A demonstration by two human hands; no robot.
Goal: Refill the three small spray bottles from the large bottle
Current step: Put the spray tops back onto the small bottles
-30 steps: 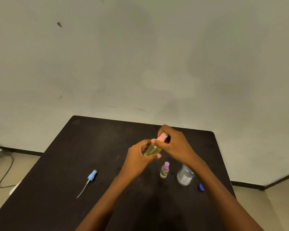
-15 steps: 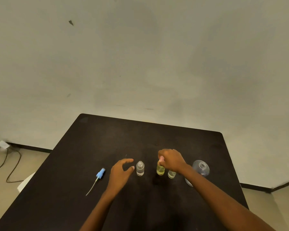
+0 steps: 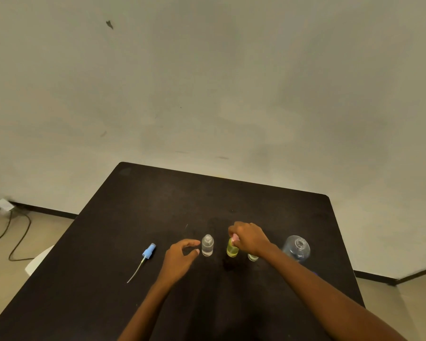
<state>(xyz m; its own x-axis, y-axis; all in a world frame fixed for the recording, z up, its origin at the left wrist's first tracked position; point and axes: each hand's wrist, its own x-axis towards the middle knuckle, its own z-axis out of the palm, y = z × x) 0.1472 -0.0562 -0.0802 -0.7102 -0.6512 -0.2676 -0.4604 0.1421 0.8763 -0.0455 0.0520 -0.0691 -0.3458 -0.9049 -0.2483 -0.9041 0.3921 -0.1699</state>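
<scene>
The yellow bottle (image 3: 232, 251), lifted in both hands a second ago, now stands on the table (image 3: 158, 205). The right hand (image 3: 250, 238) pinches its pink cap (likely tightened). The left hand (image 3: 181, 254) has let go and spreads toward the uncapped clear bottle (image 3: 207, 246), probably next.

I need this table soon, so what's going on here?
A person is refilling small spray bottles on the black table. Their right hand grips the pink top of the yellow bottle, which stands upright. The left hand hovers open beside the uncapped clear bottle. A blue spray head lies further left; the large bottle stands open on the right.
</scene>
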